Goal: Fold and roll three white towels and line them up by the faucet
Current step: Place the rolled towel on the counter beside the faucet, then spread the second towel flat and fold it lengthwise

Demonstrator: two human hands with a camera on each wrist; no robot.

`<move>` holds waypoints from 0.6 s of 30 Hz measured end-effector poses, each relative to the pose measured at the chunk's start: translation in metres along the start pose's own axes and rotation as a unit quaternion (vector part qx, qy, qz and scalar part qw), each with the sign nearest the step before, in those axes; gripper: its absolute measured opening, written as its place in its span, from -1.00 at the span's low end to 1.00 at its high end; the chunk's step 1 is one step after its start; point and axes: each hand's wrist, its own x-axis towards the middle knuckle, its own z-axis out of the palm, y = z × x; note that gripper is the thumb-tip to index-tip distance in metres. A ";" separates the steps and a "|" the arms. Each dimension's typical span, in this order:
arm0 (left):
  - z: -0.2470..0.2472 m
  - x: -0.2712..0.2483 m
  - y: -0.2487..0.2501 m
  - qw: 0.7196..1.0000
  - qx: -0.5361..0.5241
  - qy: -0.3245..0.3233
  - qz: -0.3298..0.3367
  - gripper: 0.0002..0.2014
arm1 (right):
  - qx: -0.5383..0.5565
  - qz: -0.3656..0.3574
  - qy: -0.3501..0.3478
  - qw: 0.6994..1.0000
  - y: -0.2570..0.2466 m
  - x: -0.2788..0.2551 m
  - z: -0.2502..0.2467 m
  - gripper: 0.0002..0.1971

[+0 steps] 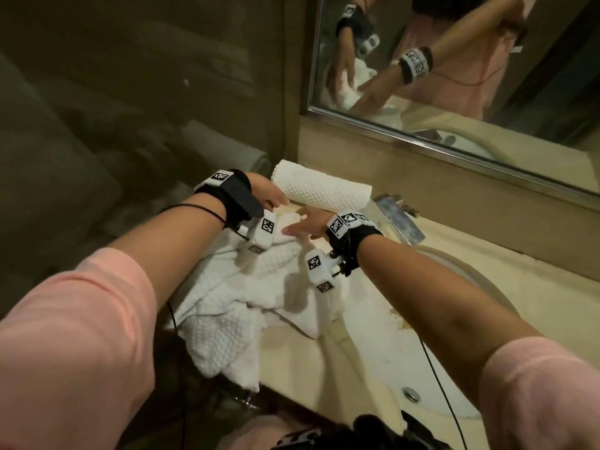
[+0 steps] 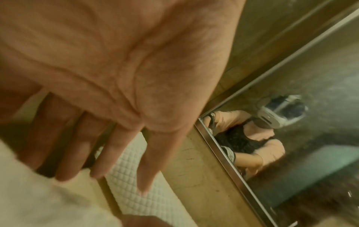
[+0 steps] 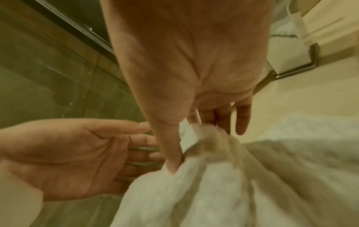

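My left hand (image 1: 269,194) lay flat, fingers straight, holding nothing, beside the rolled white waffle-weave towel (image 1: 319,189) against the wall by the steel faucet (image 1: 397,219). My right hand (image 1: 306,225) pinched a corner of the crumpled white towel (image 1: 240,306) on the beige stone desk (image 1: 363,349). That corner, I judged, needed pulling taut and flat before any fold.

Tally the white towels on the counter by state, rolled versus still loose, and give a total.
Rolled towel: 1
Loose towels in the heap: cannot be counted apart, at least 1; the right hand pinches one
Total: at least 2
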 end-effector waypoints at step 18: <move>0.081 -0.194 -0.036 0.971 0.048 0.131 0.193 -0.43 | 0.382 -0.266 0.014 0.885 -0.005 -0.192 0.009 -0.77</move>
